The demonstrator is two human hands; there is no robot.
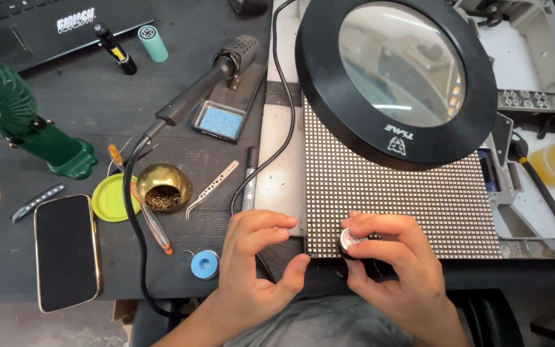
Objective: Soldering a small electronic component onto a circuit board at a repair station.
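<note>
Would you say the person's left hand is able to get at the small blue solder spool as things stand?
Probably yes. The left hand is empty, fingers loosely curled, and the blue solder spool lies just to its left on the dark table. Nothing stands between them; only the black cable runs further left.

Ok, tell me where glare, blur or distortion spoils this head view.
Head view: even light, soft shadows; the magnifier lens holds bright streaks and a blurred, warped picture; the phone screen reflects faintly; both the left hand and the right hand are sharp.
</note>
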